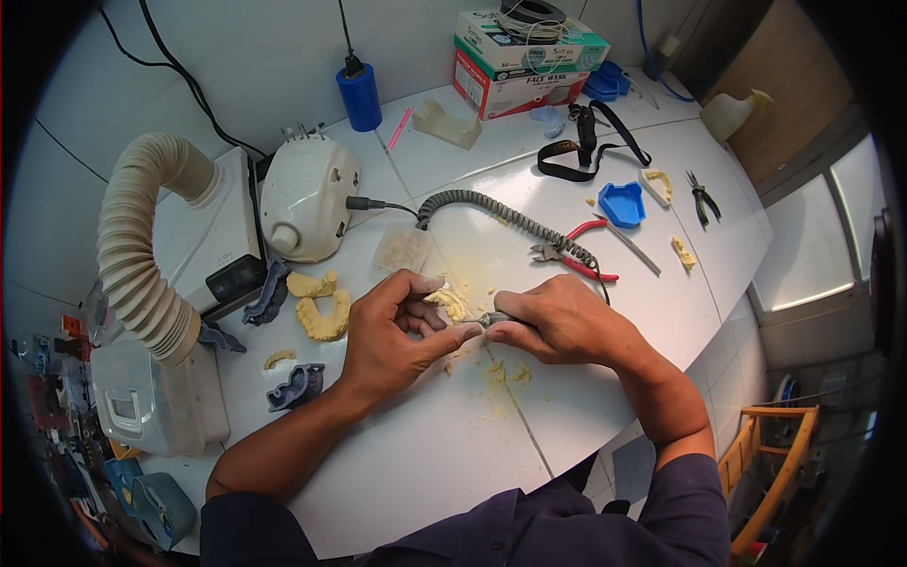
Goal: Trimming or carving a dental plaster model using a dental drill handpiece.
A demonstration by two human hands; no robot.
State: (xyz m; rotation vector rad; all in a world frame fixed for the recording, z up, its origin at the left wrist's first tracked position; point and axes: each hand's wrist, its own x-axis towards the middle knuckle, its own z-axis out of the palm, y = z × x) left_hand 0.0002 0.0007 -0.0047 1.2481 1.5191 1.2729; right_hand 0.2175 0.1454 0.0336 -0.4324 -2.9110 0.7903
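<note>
My right hand [557, 319] is closed around a slim rotary handpiece [493, 319], its tip pointing left. A coiled grey cord [501, 210] runs from near that hand to the white control unit [304, 203]. My left hand [402, 326] has its fingers curled at a pale yellow plaster piece [448, 301], partly hidden by the fingers. The left thumb reaches out close to the handpiece tip. Yellow crumbs and dust [498, 373] are scattered on the white tabletop around both hands. Left of my left hand lies a yellow horseshoe-shaped dental cast [323, 319].
Grey dental impressions [295, 386] lie at left, near a ribbed hose [132, 246] and a clear lidded container [156, 397]. Red-handled cutters [576, 253], a metal tool [635, 248], a blue mould [622, 204] and black pliers [701, 198] lie at right. Boxes [520, 76] stand behind.
</note>
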